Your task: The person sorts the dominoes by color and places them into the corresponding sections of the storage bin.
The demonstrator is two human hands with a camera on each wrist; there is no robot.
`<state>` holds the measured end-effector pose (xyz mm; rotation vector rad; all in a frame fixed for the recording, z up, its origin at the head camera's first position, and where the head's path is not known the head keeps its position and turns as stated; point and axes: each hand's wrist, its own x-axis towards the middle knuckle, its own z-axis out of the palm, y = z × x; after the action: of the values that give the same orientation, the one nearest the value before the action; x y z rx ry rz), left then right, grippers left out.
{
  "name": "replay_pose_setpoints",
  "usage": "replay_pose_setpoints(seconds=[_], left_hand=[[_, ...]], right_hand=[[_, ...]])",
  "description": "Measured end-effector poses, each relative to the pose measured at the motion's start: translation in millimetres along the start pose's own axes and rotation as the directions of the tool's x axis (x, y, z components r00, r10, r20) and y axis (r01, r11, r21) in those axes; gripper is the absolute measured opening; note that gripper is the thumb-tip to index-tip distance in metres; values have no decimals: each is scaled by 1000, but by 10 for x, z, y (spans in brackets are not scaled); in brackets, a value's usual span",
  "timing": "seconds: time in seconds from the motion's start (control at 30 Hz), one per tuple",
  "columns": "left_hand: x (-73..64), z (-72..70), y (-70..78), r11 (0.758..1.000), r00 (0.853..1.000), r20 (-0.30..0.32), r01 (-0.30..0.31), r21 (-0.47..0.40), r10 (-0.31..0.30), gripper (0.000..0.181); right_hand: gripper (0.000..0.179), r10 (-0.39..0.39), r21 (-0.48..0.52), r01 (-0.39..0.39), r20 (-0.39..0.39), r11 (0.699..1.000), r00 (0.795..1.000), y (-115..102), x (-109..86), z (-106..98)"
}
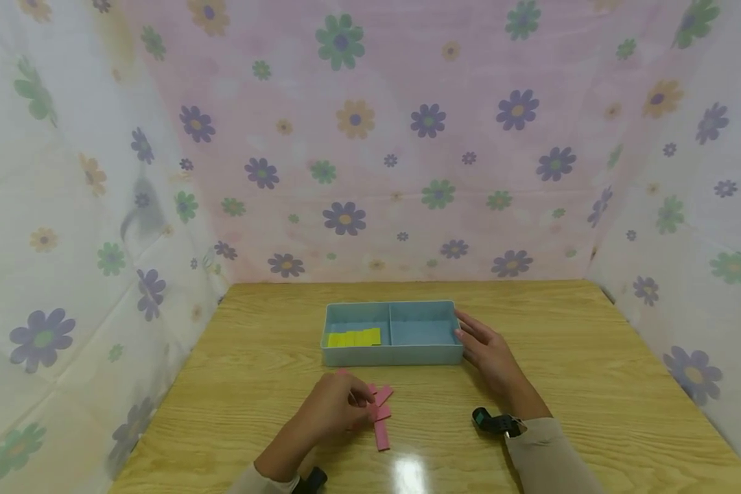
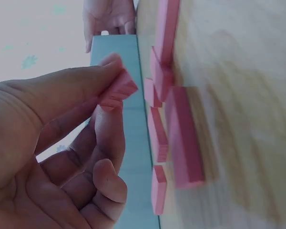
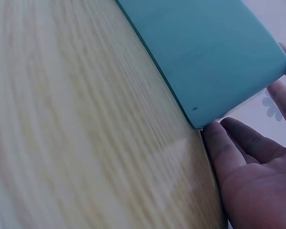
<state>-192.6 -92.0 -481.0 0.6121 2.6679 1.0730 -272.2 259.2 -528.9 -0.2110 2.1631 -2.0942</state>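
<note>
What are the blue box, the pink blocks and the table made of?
Blue box: probably smooth plastic, softly matte, with thin, even walls.
Pink blocks: perhaps painted wood or plastic; flat, dull faces, no clear grain.
Table: wood or a printed copy, with wavy grain and shiny glare.

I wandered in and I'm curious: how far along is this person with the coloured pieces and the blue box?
Done, it seems: yellow pieces sit in a row in the left compartment of the blue box. In hand: the left hand pinches at least one pink piece; the right hand touches the box's end. To go, probably: the loose pink pieces on the table; none show in the right compartment.
</note>
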Motion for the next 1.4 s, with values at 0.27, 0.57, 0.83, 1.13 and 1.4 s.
replay_pose_setpoints(seconds=[0.27,0.57,0.83,1.13,1.4], left_hand=[[99,-33,81,998,998,-59,7,-64,-10,13],[209,-87,106,988,996,-68,48,-145,-58,15],[332,-208,209,982,995,-89,34,-187,-52,10],[506,-355,282,978,995,-92,19,-207,-38,11],[690,-484,358,915,995,-5,93,-393,-104,20]], right_hand=[[66,-7,-2,7,-15,1000,1000,-26,-11,23],[61,-38,-57,37,-21,998,999,-39,-52,54],[60,-48,-97,45,-37,994,998,-8,-32,58],[60,-64,-105,60,-33,993,997,5,-21,52],[60,-63,-103,58,-41,993,997,-16,-41,59]])
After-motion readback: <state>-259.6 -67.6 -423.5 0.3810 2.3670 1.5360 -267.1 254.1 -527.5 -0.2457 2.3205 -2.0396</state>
